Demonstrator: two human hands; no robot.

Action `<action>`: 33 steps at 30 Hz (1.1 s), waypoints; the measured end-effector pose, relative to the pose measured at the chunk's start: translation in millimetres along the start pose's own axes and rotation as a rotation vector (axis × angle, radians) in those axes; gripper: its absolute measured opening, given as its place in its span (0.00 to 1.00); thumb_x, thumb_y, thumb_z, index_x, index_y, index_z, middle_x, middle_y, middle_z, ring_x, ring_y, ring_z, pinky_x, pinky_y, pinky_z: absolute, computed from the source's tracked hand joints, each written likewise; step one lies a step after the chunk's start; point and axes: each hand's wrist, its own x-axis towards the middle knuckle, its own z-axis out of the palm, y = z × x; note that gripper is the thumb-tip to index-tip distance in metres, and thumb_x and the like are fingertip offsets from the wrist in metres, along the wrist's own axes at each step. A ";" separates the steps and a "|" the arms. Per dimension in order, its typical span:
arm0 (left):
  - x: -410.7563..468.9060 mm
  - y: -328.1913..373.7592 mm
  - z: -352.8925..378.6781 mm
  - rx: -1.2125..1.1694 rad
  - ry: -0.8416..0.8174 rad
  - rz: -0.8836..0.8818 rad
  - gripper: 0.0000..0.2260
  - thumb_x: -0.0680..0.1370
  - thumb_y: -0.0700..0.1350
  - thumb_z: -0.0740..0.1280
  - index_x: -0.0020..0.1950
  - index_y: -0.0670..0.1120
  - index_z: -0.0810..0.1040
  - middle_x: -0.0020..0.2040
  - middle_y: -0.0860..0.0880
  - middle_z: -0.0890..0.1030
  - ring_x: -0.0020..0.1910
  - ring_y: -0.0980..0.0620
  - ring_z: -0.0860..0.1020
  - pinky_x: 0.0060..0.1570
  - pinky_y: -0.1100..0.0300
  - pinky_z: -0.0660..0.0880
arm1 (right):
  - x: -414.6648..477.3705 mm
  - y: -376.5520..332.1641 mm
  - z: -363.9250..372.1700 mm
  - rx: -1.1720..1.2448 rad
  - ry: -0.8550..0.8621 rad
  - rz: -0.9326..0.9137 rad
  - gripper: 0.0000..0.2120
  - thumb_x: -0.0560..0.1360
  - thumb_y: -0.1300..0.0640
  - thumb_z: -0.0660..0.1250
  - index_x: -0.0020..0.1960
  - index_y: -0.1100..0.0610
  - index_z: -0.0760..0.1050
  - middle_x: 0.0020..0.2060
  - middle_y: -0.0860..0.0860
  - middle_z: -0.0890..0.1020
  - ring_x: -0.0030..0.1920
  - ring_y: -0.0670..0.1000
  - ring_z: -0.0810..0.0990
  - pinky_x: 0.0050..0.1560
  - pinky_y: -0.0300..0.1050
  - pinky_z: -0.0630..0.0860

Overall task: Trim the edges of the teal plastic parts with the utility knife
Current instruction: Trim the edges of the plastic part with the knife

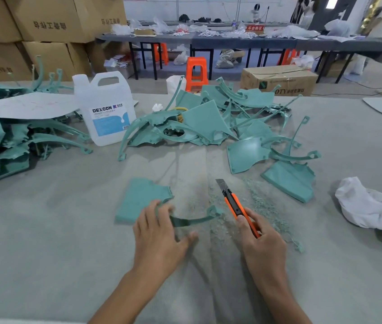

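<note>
Grey tabletop (45, 253), teal parts (199, 120), cardboard boxes (52, 22) behind

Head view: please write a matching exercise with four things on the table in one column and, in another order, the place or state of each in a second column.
Things
1. utility knife
2. white jug
3. white cloth
4. flat teal part

Places or states
A. stands upright, far side of the table, left of centre
B. held by the right hand, blade extended
C. lies crumpled at the right
D. lies under the fingers of the left hand

Pairs: 1-B, 2-A, 3-C, 4-D
</note>
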 end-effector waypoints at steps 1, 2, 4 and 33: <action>0.6 -5.4 -1.2 0.022 -0.016 -0.085 0.41 0.69 0.75 0.60 0.70 0.46 0.66 0.71 0.44 0.66 0.70 0.43 0.63 0.67 0.46 0.63 | -0.2 0.5 0.0 0.007 -0.004 0.000 0.13 0.78 0.47 0.69 0.61 0.44 0.82 0.40 0.21 0.78 0.42 0.29 0.78 0.41 0.22 0.69; 1.8 -10.4 -2.7 0.043 -0.027 -0.143 0.44 0.69 0.75 0.58 0.73 0.44 0.65 0.72 0.43 0.67 0.70 0.42 0.65 0.67 0.46 0.62 | -0.5 0.6 0.0 0.014 -0.007 -0.001 0.13 0.77 0.47 0.69 0.61 0.44 0.81 0.40 0.21 0.77 0.41 0.29 0.78 0.40 0.23 0.69; 5.4 -18.9 -4.3 0.091 -0.058 -0.199 0.44 0.73 0.73 0.57 0.76 0.42 0.61 0.75 0.41 0.65 0.73 0.42 0.63 0.71 0.46 0.59 | -1.1 0.2 0.1 0.021 -0.017 -0.021 0.15 0.77 0.45 0.69 0.62 0.44 0.81 0.40 0.21 0.77 0.42 0.30 0.78 0.39 0.23 0.70; 35.0 -21.1 17.7 -0.075 -0.229 -0.077 0.45 0.67 0.82 0.44 0.78 0.60 0.59 0.81 0.59 0.52 0.78 0.61 0.46 0.69 0.54 0.48 | -13.0 -8.8 5.9 -0.304 -0.072 -0.270 0.17 0.63 0.47 0.81 0.35 0.38 0.72 0.31 0.34 0.73 0.38 0.43 0.72 0.36 0.33 0.67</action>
